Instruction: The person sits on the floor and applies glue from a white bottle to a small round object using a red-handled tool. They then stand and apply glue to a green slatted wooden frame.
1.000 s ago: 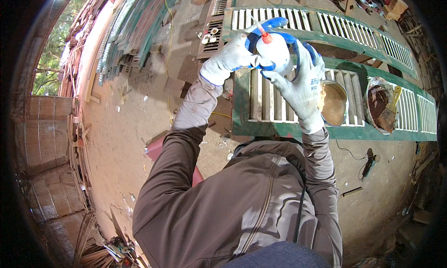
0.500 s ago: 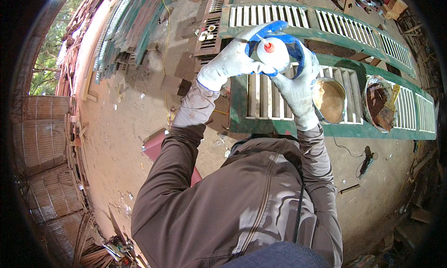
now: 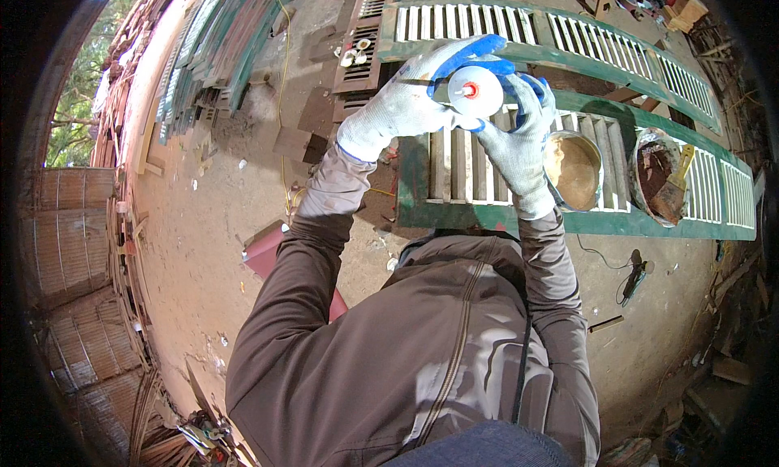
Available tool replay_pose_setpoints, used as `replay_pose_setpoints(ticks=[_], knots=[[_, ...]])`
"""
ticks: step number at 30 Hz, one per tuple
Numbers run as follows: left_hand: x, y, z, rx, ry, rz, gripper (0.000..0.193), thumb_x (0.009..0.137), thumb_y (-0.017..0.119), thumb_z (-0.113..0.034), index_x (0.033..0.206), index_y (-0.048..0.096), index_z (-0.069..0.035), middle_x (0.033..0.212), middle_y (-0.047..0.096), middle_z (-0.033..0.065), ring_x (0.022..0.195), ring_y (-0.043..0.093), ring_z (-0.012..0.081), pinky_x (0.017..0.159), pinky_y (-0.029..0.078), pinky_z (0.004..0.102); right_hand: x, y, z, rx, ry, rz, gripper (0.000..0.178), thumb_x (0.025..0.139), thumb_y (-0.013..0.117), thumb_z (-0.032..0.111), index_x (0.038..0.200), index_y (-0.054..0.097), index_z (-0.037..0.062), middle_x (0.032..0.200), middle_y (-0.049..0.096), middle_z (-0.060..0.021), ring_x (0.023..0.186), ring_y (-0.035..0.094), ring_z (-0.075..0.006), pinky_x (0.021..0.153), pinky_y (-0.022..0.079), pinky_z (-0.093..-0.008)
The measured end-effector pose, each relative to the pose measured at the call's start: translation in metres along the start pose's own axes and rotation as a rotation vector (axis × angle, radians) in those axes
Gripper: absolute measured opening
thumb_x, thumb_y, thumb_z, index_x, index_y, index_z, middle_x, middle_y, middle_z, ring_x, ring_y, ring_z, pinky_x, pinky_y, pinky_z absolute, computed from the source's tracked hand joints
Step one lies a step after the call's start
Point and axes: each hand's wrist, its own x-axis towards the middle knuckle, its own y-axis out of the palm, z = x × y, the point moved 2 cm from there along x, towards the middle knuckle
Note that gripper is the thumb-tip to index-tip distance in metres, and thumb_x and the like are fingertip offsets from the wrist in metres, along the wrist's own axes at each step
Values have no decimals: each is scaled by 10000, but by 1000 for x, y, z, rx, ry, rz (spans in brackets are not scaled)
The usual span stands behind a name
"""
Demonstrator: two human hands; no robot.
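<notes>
Both my hands wear white knit gloves with blue-coated palms. Between them, above a slatted green shutter [image 3: 462, 218], I hold a white squeeze bottle [image 3: 487, 98] with a red ring at its nozzle, which faces toward the head view. The fingers of my left hand [image 3: 414, 94] curl around its far and left side. My right hand [image 3: 519, 134] grips it from the right, fingers bent. The two thumbs come close together on the near side. The bottle's lower body is hidden by the gloves.
On the shutter to the right stand a tub of tan paste [image 3: 573, 171] and a bucket [image 3: 656, 179] with dark brown contents and a brush [image 3: 680, 175]. A second shutter [image 3: 519, 51] lies beyond. Green slats [image 3: 219, 53] are stacked at far left; a yellow cord [image 3: 284, 86] crosses the floor.
The bottle's nozzle has swung from pointing up-left to facing nearly straight at the view. My right fingers have shifted on the bottle's side; the left hand keeps its hold.
</notes>
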Motion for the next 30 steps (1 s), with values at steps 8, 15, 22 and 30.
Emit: replay_pose_setpoints(ticks=[8, 15, 22, 30], knots=[[-2, -3, 10, -8, -40, 6, 941, 747, 837, 33, 1571, 394, -78, 1504, 556, 100, 1348, 559, 211, 1156, 457, 372, 0, 7, 2, -12, 13, -10, 932, 662, 982, 348, 1432, 512, 115, 1412, 456, -168, 1362, 412, -366, 1151, 356, -502], [-17, 9, 37, -598, -137, -147, 952, 781, 855, -6, 1585, 353, -89, 1466, 587, 111, 1320, 576, 193, 1130, 490, 366, 11, 15, 2, -25, 47, 125, 794, 690, 934, 448, 1345, 621, 125, 1256, 601, -136, 1223, 485, -345, 1084, 353, -501], [-45, 13, 61, -612, -264, -312, 856, 841, 803, -11, 1575, 365, -59, 1472, 562, 131, 1326, 563, 216, 1113, 501, 366, 15, 27, 6, -33, 137, 308, 647, 759, 895, 373, 1295, 677, 82, 1221, 678, -144, 1177, 569, -325, 1046, 421, -456], [-71, 6, 61, -558, -260, -531, 835, 819, 859, -61, 1532, 424, -28, 1392, 606, 96, 1276, 583, 177, 1084, 511, 332, 9, 57, 9, 77, 92, 327, 753, 692, 909, 451, 1316, 657, 114, 1180, 686, -126, 1173, 558, -333, 1048, 369, -479]])
